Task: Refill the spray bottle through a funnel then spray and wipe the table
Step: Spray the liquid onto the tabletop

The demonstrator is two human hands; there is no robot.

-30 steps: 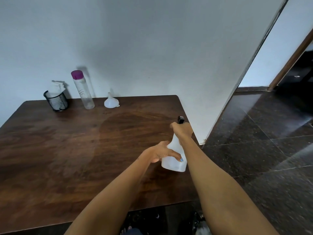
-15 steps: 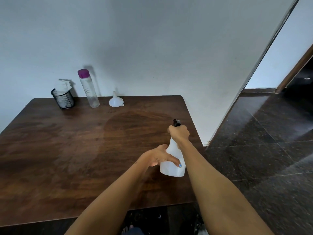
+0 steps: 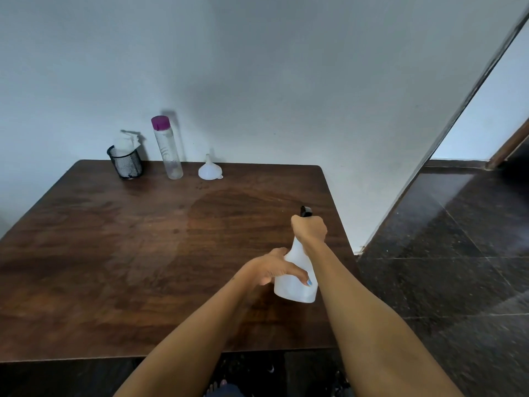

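A white translucent spray bottle [image 3: 294,287] with a black spray head stands near the right edge of the dark wooden table [image 3: 114,253]. My left hand [image 3: 274,267] holds its body from the left side. My right hand [image 3: 309,229] grips the black head at the neck; only the nozzle tip shows above my fist. A white funnel [image 3: 209,170] sits mouth-down at the back of the table. Left of it stands a tall clear bottle [image 3: 167,149] with a purple cap.
A black mesh cup [image 3: 125,164] holding white cloth or paper stands at the back left, by the wall. A faint damp patch marks the table's middle. Dark tiled floor [image 3: 458,253] lies right of the table, with a doorway beyond.
Both hands keep their hold on the spray bottle, which stays in the same spot. The view has shifted to the left, so the table objects appear further right.
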